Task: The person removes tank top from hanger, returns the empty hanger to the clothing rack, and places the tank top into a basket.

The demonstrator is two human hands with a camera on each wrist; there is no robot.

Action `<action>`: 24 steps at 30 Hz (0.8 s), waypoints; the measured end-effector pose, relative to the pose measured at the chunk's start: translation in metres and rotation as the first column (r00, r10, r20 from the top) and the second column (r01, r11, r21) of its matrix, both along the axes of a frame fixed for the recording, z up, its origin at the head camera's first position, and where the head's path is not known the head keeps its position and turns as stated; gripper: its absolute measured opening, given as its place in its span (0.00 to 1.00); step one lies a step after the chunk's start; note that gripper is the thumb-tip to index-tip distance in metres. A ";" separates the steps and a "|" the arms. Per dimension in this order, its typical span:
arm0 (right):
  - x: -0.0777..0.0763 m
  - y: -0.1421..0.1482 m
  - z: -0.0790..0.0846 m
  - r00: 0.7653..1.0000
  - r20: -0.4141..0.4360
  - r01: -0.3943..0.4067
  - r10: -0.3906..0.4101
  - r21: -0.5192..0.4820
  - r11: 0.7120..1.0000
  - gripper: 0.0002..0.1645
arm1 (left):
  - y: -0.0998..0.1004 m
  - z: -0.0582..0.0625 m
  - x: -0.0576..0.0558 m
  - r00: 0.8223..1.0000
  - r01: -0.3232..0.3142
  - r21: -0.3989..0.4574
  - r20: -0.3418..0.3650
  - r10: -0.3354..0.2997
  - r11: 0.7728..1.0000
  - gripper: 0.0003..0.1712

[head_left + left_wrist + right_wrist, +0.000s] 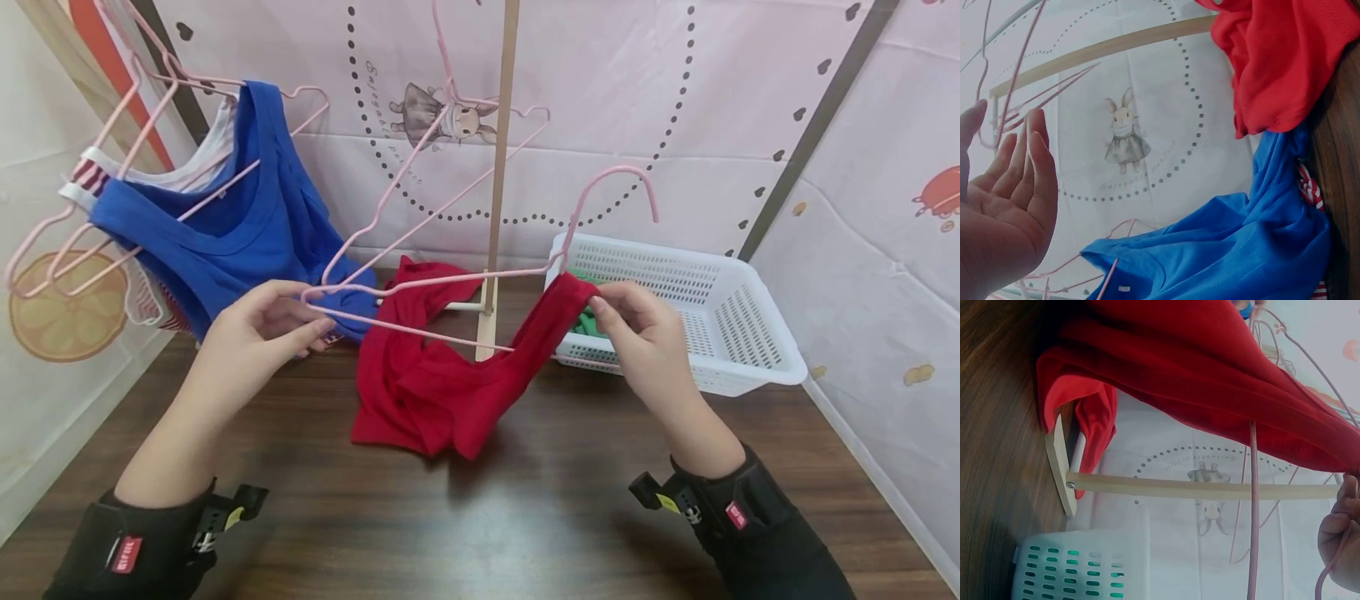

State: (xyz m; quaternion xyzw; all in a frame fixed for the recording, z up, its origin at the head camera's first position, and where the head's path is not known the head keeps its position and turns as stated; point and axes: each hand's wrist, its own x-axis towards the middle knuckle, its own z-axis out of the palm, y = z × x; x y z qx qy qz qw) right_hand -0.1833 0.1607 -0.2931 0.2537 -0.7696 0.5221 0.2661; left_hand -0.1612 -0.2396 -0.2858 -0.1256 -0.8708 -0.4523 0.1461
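A pink hanger (pixel 465 277) is held up in front of the stand, its hook pointing up and right. One strap of a red tank top (pixel 480 387) is looped over the hanger's right side; the rest droops toward the table. My right hand (pixel 647 327) pinches that strap between thumb and fingers, also seen at the edge of the right wrist view. At the hanger's left end is my left hand (pixel 251 329). In the left wrist view its fingers are fairly straight, thumb apart, with the hanger's corner between them.
Left, a blue tank top (pixel 262 208) and a red-striped white garment (pixel 93 173) hang on pink hangers. Another pink hanger (pixel 390 196) hangs by the wooden post (pixel 501 150). A white perforated basket (pixel 750 333) holding green cloth (pixel 588 323) stands right on the brown table (pixel 480 533).
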 end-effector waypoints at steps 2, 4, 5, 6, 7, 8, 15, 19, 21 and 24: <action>-0.001 0.000 0.000 1.000 0.011 -0.009 0.009 0.017 1.000 0.10 | 0.000 0.001 0.003 0.999 -0.023 -0.086 -0.033 0.020 0.996 0.17; -0.002 -0.001 0.000 0.999 0.027 -0.018 0.017 0.029 0.999 0.09 | 0.001 0.002 0.007 0.997 -0.047 -0.183 -0.061 0.036 0.982 0.14; -0.002 -0.001 0.000 0.999 0.038 -0.025 0.024 0.032 0.999 0.09 | 0.002 0.002 0.009 0.997 -0.054 -0.230 -0.065 0.040 0.972 0.12; -0.002 -0.002 0.000 0.999 0.047 -0.030 0.028 0.034 0.999 0.09 | 0.003 0.003 0.010 0.996 -0.053 -0.280 -0.078 0.032 0.959 0.11; -0.002 -0.002 0.000 0.998 0.054 -0.030 0.028 0.040 0.999 0.09 | 0.004 0.003 0.011 0.996 -0.046 -0.318 -0.093 0.017 0.947 0.10; -0.002 -0.003 0.001 0.998 0.058 -0.029 0.026 0.048 0.998 0.10 | 0.005 0.004 0.012 0.995 -0.042 -0.345 -0.097 0.008 0.938 0.09; -0.004 -0.004 0.001 0.998 0.062 -0.025 0.018 0.106 0.994 0.12 | 0.013 0.006 0.016 0.969 -0.050 -0.480 -0.235 -0.074 0.876 0.04; -0.004 -0.004 0.003 0.997 0.073 -0.031 0.023 0.098 0.995 0.12 | 0.016 0.005 0.018 0.933 -0.097 -0.496 -0.347 -0.094 0.863 0.09; -0.004 -0.005 0.003 0.997 0.074 -0.030 0.023 0.097 0.995 0.12 | 0.016 0.005 0.019 0.911 -0.114 -0.494 -0.398 -0.108 0.862 0.12; -0.004 -0.006 0.005 0.997 0.077 -0.032 0.025 0.092 0.995 0.11 | 0.017 0.004 0.018 0.853 -0.150 -0.490 -0.503 -0.138 0.858 0.19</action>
